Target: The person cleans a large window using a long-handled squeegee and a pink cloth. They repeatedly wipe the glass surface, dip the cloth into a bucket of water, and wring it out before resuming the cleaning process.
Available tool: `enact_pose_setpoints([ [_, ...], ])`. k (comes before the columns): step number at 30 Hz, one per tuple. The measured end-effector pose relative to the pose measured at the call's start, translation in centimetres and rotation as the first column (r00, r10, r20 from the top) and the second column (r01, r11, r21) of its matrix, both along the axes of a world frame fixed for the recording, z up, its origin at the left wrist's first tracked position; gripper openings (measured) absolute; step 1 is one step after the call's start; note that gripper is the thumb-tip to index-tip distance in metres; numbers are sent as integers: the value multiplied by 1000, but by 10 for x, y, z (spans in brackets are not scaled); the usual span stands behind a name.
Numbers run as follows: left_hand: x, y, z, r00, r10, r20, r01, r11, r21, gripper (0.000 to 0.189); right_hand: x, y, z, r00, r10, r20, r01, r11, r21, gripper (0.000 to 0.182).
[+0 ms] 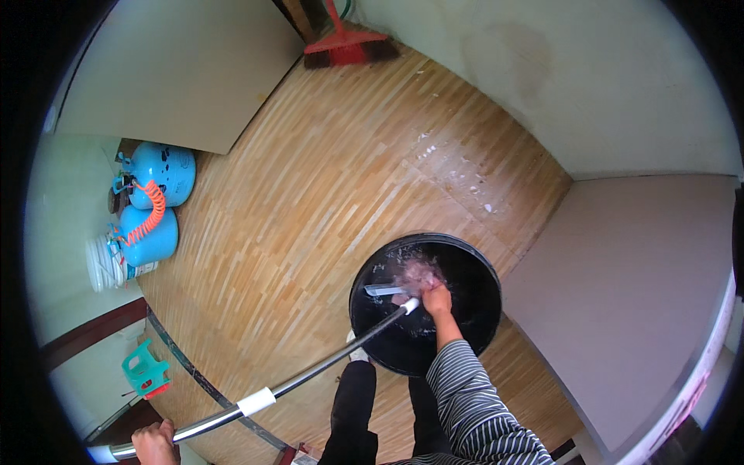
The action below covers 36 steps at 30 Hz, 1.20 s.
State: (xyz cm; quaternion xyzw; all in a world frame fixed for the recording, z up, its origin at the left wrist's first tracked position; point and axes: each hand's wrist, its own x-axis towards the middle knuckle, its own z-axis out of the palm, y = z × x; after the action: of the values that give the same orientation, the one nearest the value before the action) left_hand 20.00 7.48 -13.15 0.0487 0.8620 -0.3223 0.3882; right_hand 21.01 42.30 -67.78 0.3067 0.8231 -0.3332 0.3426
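A large round black tub (pixel 427 357) stands on the floor in front of my feet. Into it reaches my right hand (pixel 437 299), closed on a wet pinkish cloth or mop pad (pixel 419 273) by the white end of a metal mop pole (pixel 331 360). A flat whitish-grey mop head part (pixel 383 289) lies to the left of that end, inside the tub. Near the pole's upper end, at the lower left of the view, my left hand (pixel 156 443) is wrapped around the shaft, which slants down into the tub.
White debris (pixel 465 174) lies scattered beyond the tub. A red broom (pixel 349 49) rests near the far wall. Blue gas cylinders (pixel 163 174) with a coiled orange hose and a white bucket (pixel 104 264) stand at left, above a green plastic stool (pixel 145 369). A large board (pixel 628 279) is right.
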Motion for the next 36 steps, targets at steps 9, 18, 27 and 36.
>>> enact_pose_setpoints([
  [9, 14, 16, 160, 991, 118, -60, -118, 993, 8, 23, 47, 34, 186, 966, -76, -247, 106, 988, 113, 32],
  [18, 159, -56, 281, 913, 203, -353, -205, 978, 34, 17, 142, 2, 364, 919, 379, -108, -391, 911, -134, 39],
  [27, 332, -162, 156, 712, 128, -690, 211, 898, 385, 19, 219, -48, 456, 685, 580, -442, -701, 690, -180, 50],
  [36, 296, 104, 89, 757, 626, -188, 129, 139, 982, 32, 228, -46, 630, 330, -490, -807, -387, 709, -589, 42],
])
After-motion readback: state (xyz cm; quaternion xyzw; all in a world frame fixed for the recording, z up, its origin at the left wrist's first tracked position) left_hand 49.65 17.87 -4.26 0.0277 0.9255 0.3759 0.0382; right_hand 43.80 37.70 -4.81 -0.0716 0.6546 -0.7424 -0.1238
